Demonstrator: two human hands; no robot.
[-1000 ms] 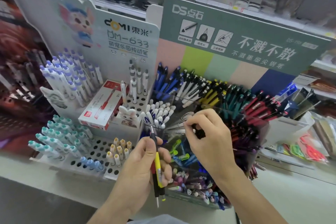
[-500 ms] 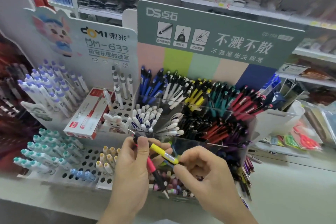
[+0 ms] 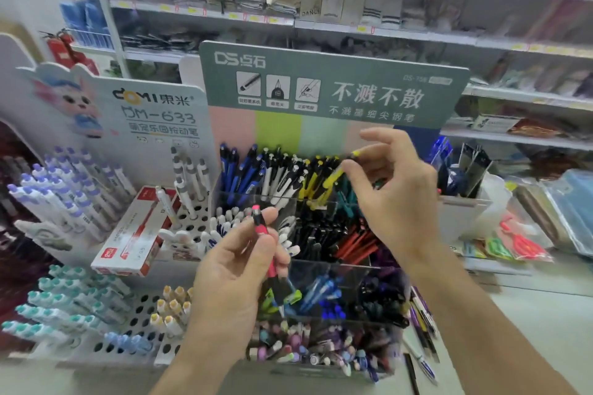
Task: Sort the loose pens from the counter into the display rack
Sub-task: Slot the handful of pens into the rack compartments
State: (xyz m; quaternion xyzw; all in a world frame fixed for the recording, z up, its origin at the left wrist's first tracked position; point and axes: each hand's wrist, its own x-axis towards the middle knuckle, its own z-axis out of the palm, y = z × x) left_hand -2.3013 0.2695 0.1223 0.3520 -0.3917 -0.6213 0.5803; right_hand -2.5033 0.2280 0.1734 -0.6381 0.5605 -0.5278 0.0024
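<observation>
The rack (image 3: pixel 324 202), a tiered clear case of colour-sorted compartments, fills the middle, with the bench (image 3: pixel 526 324) to its right and a few loose pens (image 3: pixel 420 330) lying there just beside the rack's right edge. Behind the rack stands a green sign (image 3: pixel 333 86); to its left is a white stand (image 3: pixel 134 324) of capped pens.

The right hand (image 3: pixel 394 202) is raised over the rack's rear row, and a yellow pen (image 3: pixel 337 175) is pinched between its thumb and forefinger, the other fingers spread loose. The left hand (image 3: pixel 234 272) is nearer the body, over the lower tiers, and a pink pen (image 3: pixel 266 240) is grasped in it between thumb and fingers.

The step in hand appears to be seating the yellow pen among the yellow pens (image 3: pixel 313 184), which lie just below and left of the right grip. To do it well, the tip should be steered into a gap between the standing pens, the slant of its neighbours matched, and the grip loosened only once the barrel is held by the compartment.

The yellow pen's long axis is slanted, clicker end up and right above the grip, tip down and left toward the yellow group. The pink pen is held nearly upright, clicker above the left grip, tip below it.
</observation>
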